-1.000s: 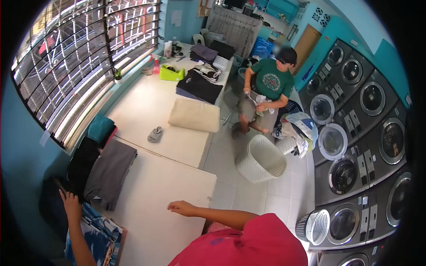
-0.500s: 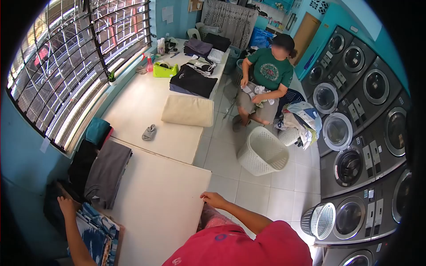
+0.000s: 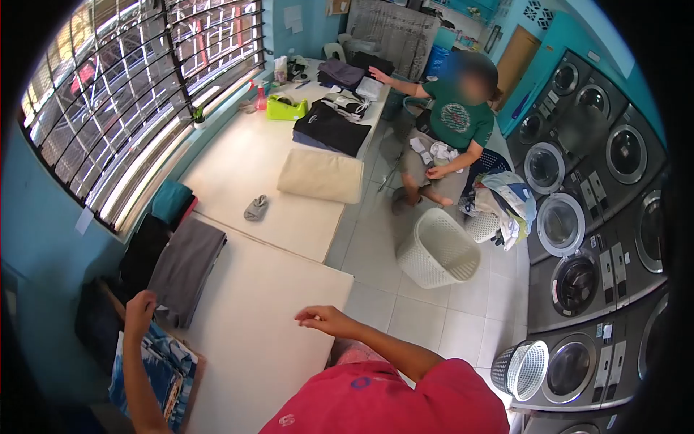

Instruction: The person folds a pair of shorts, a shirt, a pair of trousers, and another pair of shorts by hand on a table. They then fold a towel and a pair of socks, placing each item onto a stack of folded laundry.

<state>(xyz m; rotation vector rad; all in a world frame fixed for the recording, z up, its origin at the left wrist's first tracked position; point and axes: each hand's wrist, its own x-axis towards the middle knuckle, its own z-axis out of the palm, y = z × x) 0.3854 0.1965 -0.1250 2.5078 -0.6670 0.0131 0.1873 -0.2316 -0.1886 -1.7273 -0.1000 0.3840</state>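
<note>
My left hand (image 3: 140,312) is at the lower left edge of a folded grey garment (image 3: 189,264), its back toward me and its fingers bent and mostly hidden. Below that wrist lies a stack of folded blue-and-white patterned fabric (image 3: 148,369). Over the near part of the white table (image 3: 267,289) hovers my right hand (image 3: 319,318), open, with its fingers stretched to the left and nothing in them. Farther along the table sit a small grey bundle (image 3: 256,208) and a folded cream cloth (image 3: 320,176).
Dark folded clothes (image 3: 331,129) and a green tape dispenser (image 3: 287,108) occupy the far table. A seated person (image 3: 457,119) has laundry on the lap. White baskets (image 3: 439,249) (image 3: 528,369) stand on the floor, before stacked washing machines (image 3: 571,369) along the right wall.
My left hand has moved up and right to the grey garment. My right hand has left the table's edge and shifted left. The seated person has stretched one arm toward the far table.
</note>
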